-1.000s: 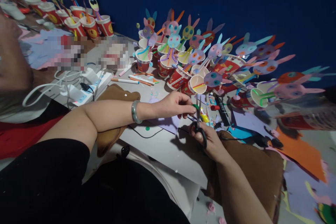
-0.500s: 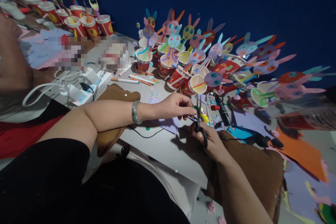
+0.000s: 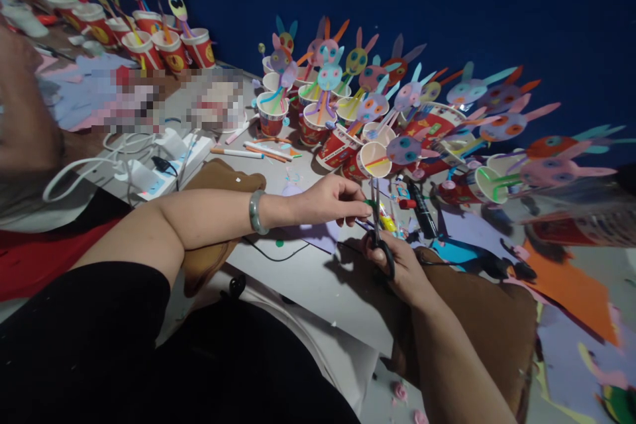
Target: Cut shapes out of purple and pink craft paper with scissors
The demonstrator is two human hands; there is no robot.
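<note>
Between the fingertips of my left hand (image 3: 338,202) is a small green piece of paper (image 3: 369,203), mostly hidden by the fingers. My right hand (image 3: 392,265) grips the black handles of a pair of scissors (image 3: 376,222), whose blades point up and away from me beside the green piece. The blades look nearly closed. A sheet of purple paper (image 3: 318,236) lies on the table under my left hand, and a small green dot (image 3: 279,243) sits close to it.
Paper cups (image 3: 271,109) holding rabbit-faced paper figures crowd the back. A black marker (image 3: 422,209) lies right of the scissors. At left are a power strip (image 3: 173,165) with cables and another person's arm (image 3: 30,106). Orange paper (image 3: 571,291) lies at right.
The scissor blades have drawn closer together beside the green piece, and my right hand's fingers have shifted slightly. My left hand stays almost still.
</note>
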